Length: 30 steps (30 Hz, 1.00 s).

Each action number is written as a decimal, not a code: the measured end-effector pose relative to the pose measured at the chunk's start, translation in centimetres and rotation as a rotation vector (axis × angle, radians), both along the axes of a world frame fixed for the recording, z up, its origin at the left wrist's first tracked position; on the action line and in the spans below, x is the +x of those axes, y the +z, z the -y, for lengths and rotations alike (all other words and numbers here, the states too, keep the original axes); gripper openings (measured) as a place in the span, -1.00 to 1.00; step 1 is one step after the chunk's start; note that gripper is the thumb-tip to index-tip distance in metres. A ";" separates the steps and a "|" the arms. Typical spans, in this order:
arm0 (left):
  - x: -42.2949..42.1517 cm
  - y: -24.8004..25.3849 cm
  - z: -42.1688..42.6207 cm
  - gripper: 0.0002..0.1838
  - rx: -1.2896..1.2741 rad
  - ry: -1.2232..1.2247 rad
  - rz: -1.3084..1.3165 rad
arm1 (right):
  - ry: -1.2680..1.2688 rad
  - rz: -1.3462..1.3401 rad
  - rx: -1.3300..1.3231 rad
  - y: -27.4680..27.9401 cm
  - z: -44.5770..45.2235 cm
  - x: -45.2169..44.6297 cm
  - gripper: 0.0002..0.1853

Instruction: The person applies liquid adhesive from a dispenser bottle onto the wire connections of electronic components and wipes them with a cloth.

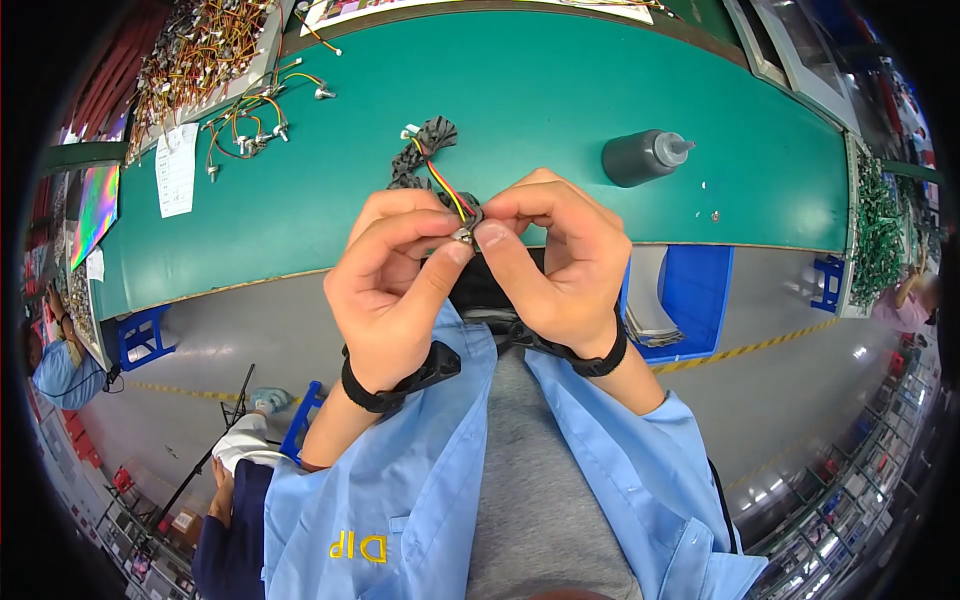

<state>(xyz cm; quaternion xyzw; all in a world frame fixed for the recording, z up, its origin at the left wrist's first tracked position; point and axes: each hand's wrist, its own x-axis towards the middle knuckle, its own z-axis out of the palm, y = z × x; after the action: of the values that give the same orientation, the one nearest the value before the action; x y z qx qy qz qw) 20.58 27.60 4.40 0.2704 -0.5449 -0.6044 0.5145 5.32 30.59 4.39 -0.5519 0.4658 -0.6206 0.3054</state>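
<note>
My left hand (398,270) and my right hand (555,250) meet above the front edge of the green table (500,90). Between both sets of thumbs and fingertips is a wire lead (448,187) with red, yellow and black wires. Its small metal end piece (463,235) shows at the thumb tips. A white connector (409,132) lies at the far end of the wires. Dark crumpled pieces (437,133) lie on the table just beyond my fingers, partly hidden by the left hand.
A grey squeeze bottle (632,160) stands to the right. At left lie several loose wire leads (255,120), a paper slip (176,170) and a heaped tray of leads (205,60). Below the table is a blue bin (700,300) with papers. Another person's arm (222,495) shows at lower left.
</note>
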 end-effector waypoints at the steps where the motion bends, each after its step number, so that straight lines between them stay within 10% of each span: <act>1: 0.0 0.0 0.0 -0.74 0.000 -0.001 0.000 | 0.000 -0.030 0.011 0.1 0.0 -0.1 -0.88; 30: -0.1 -0.2 -0.8 -0.78 0.102 -0.024 -0.116 | -0.010 0.366 -0.030 -0.8 -0.8 0.8 -0.93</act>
<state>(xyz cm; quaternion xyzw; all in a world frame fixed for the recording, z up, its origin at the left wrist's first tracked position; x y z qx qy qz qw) 20.44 28.41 4.19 0.2543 -0.4859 -0.6520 0.5236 6.10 31.36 3.62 -0.4319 0.3960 -0.7190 0.3738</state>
